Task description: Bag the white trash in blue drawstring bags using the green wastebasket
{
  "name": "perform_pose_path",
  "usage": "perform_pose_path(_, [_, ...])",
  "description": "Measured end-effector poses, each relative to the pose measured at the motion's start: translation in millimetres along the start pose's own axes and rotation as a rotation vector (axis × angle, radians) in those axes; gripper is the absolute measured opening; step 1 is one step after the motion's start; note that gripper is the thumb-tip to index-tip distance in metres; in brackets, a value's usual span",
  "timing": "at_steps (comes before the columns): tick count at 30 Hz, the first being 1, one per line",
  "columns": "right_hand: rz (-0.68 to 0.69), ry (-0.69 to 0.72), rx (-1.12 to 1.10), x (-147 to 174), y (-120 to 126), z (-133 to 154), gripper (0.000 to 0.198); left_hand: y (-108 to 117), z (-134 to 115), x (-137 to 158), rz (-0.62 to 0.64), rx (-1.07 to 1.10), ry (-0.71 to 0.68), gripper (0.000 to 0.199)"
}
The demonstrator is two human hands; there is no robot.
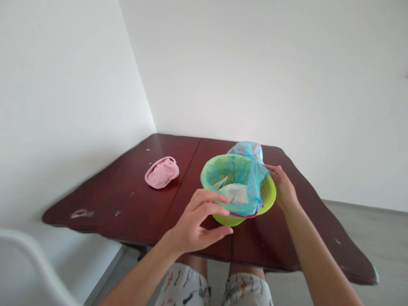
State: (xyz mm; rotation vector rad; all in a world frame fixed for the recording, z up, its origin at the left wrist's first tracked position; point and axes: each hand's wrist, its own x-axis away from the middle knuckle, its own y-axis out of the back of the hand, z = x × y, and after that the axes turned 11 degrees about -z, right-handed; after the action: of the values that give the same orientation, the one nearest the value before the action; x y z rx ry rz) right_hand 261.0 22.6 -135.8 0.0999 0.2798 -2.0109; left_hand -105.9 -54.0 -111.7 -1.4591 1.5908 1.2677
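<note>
A lime-green plastic basket (268, 193) with perforated walls sits near the middle of the table. A thin blue plastic bag (254, 182) lines it and folds over part of its rim, with a dark pink strip along the near edge. Inside lies a crumpled whitish translucent plastic bag (235, 193). My left hand (199, 216) straddles the near left rim, fingers over the lined edge and thumb lower outside. At the far right side, my right hand (282, 182) is closed at the blue bag by the rim; its fingertips are partly hidden.
A pink folded cloth item (162, 172), perhaps a cap, lies on the dark red wooden table (127, 204) to the left. Behind the basket bulges a blue plastic bundle (247, 148). A white chair back (28, 250) stands at lower left; white walls border the table's far and left sides.
</note>
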Motion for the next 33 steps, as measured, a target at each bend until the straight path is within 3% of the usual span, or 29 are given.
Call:
perform_pose_path(3, [0.052, 0.012, 0.013, 11, 2, -3, 0.063, 8, 31, 14, -0.270, 0.007, 0.062, 0.019])
perform_pose_path(5, [0.039, 0.031, 0.019, 16, 3, -5, 0.057, 10, 64, 24, -0.432, -0.019, 0.247, 0.016])
perform_pose_path(6, [0.034, 0.030, 0.016, 18, 2, -5, 0.055, 10, 81, 27, -0.433, -0.035, 0.366, 0.012])
perform_pose_path(7, [0.035, 0.019, 0.010, 18, 1, -5, 0.054, 10, 99, 31, -0.371, -0.041, 0.486, 0.012])
perform_pose_path(9, [0.053, -0.019, -0.009, 17, -2, -4, 0.052, 7, 129, 36, -0.131, 0.011, 0.650, 0.039])
perform_pose_path(12, [0.077, -0.038, -0.019, 12, -6, -1, 0.052, 2, 154, 42, 0.070, 0.077, 0.689, 0.070])
perform_pose_path(14, [0.088, 0.028, 0.019, 8, -6, 3, 0.054, -1, 159, 44, 0.057, 0.077, 0.682, 0.068])
perform_pose_path(18, [0.103, 0.298, 0.186, 8, -2, 19, 0.055, -2, 159, 44, -0.026, 0.156, 0.747, 0.038])
perform_pose_path(22, [0.223, 0.504, 0.386, 25, -3, 45, 0.055, 3, 164, 41, -0.057, 0.257, 0.789, 0.021])
perform_pose_path(25, [0.324, 0.604, 0.530, 37, -12, 61, 0.066, 5, 164, 39, -0.067, 0.309, 0.811, 0.030])
perform_pose_path(28, [0.413, 0.634, 0.596, 42, -22, 67, 0.066, 4, 160, 36, -0.042, 0.406, 0.856, 0.052])
perform_pose_path(30, [0.467, 0.625, 0.630, 41, -25, 67, 0.058, 1, 158, 35, -0.042, 0.473, 0.903, 0.063])
perform_pose_path(33, [0.534, 0.581, 0.693, 37, -26, 68, 0.039, -2, 157, 34, -0.094, 0.496, 0.944, 0.052])
